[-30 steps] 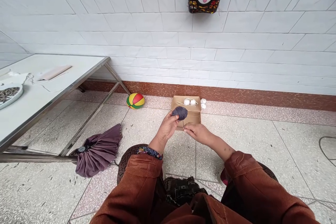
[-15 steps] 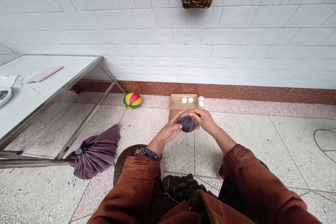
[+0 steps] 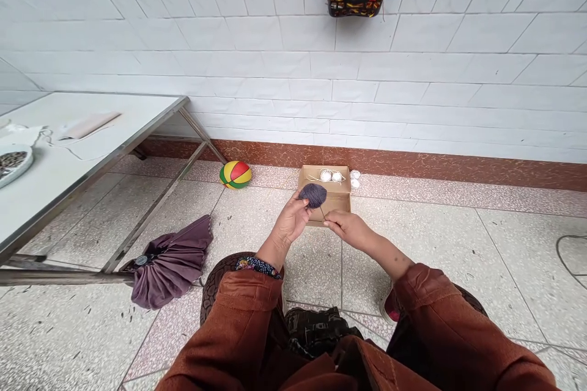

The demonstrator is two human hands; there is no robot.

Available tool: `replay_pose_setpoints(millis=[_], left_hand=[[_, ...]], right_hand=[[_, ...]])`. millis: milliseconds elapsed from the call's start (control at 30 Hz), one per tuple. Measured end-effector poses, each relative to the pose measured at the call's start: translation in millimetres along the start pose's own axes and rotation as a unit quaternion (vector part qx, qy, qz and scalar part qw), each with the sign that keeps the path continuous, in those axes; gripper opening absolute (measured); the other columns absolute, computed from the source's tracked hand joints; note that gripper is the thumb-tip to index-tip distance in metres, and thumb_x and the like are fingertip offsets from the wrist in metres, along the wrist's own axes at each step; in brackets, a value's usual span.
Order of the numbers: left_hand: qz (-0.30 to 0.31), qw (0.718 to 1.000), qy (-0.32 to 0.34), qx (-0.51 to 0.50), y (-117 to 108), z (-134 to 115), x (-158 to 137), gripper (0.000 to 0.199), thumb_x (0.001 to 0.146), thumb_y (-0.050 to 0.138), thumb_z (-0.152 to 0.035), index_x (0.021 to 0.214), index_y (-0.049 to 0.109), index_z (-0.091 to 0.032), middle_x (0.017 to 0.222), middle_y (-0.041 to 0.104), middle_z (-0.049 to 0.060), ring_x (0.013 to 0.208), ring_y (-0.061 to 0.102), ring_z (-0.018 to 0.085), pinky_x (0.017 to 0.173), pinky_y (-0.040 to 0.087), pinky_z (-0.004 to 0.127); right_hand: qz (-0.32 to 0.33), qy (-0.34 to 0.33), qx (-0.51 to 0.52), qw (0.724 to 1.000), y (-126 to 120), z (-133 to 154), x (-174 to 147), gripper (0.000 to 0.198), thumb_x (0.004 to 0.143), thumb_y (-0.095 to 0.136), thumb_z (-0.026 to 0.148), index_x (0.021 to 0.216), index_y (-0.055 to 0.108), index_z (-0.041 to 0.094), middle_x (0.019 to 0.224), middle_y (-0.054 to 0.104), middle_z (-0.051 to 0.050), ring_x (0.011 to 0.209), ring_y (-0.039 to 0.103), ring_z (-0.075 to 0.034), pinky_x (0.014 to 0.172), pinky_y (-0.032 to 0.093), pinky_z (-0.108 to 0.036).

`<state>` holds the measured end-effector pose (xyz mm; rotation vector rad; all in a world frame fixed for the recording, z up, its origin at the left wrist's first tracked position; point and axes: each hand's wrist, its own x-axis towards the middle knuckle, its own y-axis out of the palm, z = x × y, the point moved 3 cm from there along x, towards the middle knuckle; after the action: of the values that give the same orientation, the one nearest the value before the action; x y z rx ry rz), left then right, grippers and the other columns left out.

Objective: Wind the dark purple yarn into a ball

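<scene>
A dark grey-purple ball of yarn point(image 3: 313, 195) is held up in my left hand point(image 3: 291, 220), thumb and fingers closed around its lower left side. Just to the right and a little lower, my right hand point(image 3: 349, 229) pinches a yarn strand point(image 3: 322, 212) that runs from the ball. Behind and below the ball, an open cardboard box point(image 3: 342, 202) rests on the floor. White yarn balls point(image 3: 325, 176) with loose ends lie in its far half. Against its right side sit more white balls point(image 3: 354, 179).
A table point(image 3: 156, 111) with a plate point(image 3: 22, 165) stands at the left. Beneath its edge lies a folded purple umbrella point(image 3: 177, 259). A coloured ball point(image 3: 235, 175) is by the wall, a black basket point(image 3: 342, 7) hangs above, and a wire frame point(image 3: 563, 256) is far right.
My left hand has raised the yarn ball and shifted it left. My right hand has dropped lower, away from the ball, and a taut strand now spans between them.
</scene>
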<state>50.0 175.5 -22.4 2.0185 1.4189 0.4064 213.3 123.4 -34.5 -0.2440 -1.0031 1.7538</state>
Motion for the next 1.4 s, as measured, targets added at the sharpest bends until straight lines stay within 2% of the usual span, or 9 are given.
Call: replay_pose_setpoints(millis=[133, 267, 500, 600, 733, 933, 1133, 1267, 1400], left_hand=[[-0.041, 0.998, 0.003, 0.039, -7, -2, 1, 0.054, 0.07, 0.074, -0.021, 0.123, 0.064, -0.023, 0.118, 0.069, 0.005, 0.109, 0.062, 0.021, 0.096, 0.045, 0.034], [-0.03, 0.996, -0.04, 0.076, -6, 5, -1, 0.052, 0.073, 0.073, -0.022, 0.124, 0.065, -0.023, 0.119, 0.069, 0.007, 0.101, 0.064, 0.021, 0.086, 0.05, 0.033], [0.122, 0.978, -0.129, 0.113, 9, 19, -13, 0.062, 0.077, 0.069, -0.02, 0.136, 0.058, -0.029, 0.123, 0.064, 0.007, 0.095, 0.063, 0.019, 0.081, 0.049, 0.032], [0.173, 0.972, -0.144, 0.07, 17, 19, -18, 0.067, 0.078, 0.068, -0.02, 0.142, 0.052, -0.032, 0.12, 0.065, 0.008, 0.092, 0.063, 0.019, 0.077, 0.049, 0.03], [0.196, 0.97, -0.146, 0.0, 24, 20, -21, 0.063, 0.078, 0.067, -0.025, 0.14, 0.054, -0.024, 0.131, 0.061, 0.012, 0.094, 0.064, 0.022, 0.072, 0.05, 0.03], [0.148, 0.98, -0.119, -0.063, 25, 22, -16, 0.053, 0.076, 0.068, -0.022, 0.128, 0.061, -0.014, 0.115, 0.07, 0.013, 0.098, 0.067, 0.025, 0.086, 0.051, 0.038], [0.038, 0.995, -0.064, -0.067, 15, 15, -4, 0.04, 0.073, 0.073, -0.016, 0.113, 0.067, -0.017, 0.112, 0.071, 0.008, 0.1, 0.065, 0.02, 0.09, 0.049, 0.033], [-0.051, 0.998, -0.03, -0.007, 4, 11, 2, 0.043, 0.069, 0.077, -0.019, 0.111, 0.067, -0.019, 0.109, 0.07, 0.005, 0.096, 0.064, 0.017, 0.088, 0.047, 0.03], [-0.079, 0.987, 0.007, 0.139, 1, 13, 1, 0.051, 0.065, 0.08, -0.02, 0.115, 0.068, -0.02, 0.112, 0.069, 0.005, 0.104, 0.061, 0.02, 0.093, 0.044, 0.032]], right_hand=[[0.04, -0.081, -0.031, 0.995, -8, 28, -6, 0.027, 0.104, 0.044, 0.034, 0.097, 0.067, 0.022, 0.086, 0.068, -0.004, 0.078, 0.065, -0.017, 0.069, 0.05, -0.026], [-0.03, -0.099, -0.003, 0.995, -33, 41, -6, 0.026, 0.104, 0.044, 0.033, 0.1, 0.067, 0.021, 0.084, 0.067, -0.005, 0.077, 0.064, -0.017, 0.07, 0.05, -0.028], [-0.167, 0.008, 0.042, 0.985, -61, 7, 4, 0.026, 0.101, 0.049, 0.034, 0.091, 0.068, 0.021, 0.083, 0.068, -0.006, 0.08, 0.063, -0.02, 0.075, 0.05, -0.032], [-0.183, 0.054, 0.065, 0.979, -53, -10, 6, 0.025, 0.099, 0.051, 0.035, 0.086, 0.067, 0.02, 0.078, 0.066, -0.004, 0.075, 0.062, -0.019, 0.073, 0.049, -0.03], [-0.169, 0.09, 0.121, 0.974, -30, -21, 5, 0.025, 0.098, 0.051, 0.034, 0.084, 0.066, 0.02, 0.078, 0.067, -0.002, 0.075, 0.063, -0.018, 0.072, 0.049, -0.028], [-0.133, 0.106, 0.087, 0.982, 4, -28, -2, 0.013, 0.093, 0.053, 0.021, 0.095, 0.067, 0.019, 0.092, 0.073, -0.007, 0.087, 0.069, -0.024, 0.078, 0.053, -0.033], [-0.067, 0.067, 0.0, 0.996, -4, -18, -6, 0.016, 0.099, 0.048, 0.022, 0.101, 0.064, 0.019, 0.094, 0.07, -0.008, 0.087, 0.068, -0.022, 0.076, 0.053, -0.032], [-0.027, -0.026, 0.023, 0.999, -18, 8, -9, 0.016, 0.101, 0.049, 0.027, 0.096, 0.063, 0.019, 0.087, 0.067, -0.005, 0.081, 0.065, -0.018, 0.075, 0.051, -0.028], [-0.022, -0.074, 0.034, 0.996, -33, 29, -11, 0.021, 0.103, 0.048, 0.031, 0.097, 0.065, 0.021, 0.083, 0.065, -0.004, 0.077, 0.063, -0.017, 0.071, 0.05, -0.028]])
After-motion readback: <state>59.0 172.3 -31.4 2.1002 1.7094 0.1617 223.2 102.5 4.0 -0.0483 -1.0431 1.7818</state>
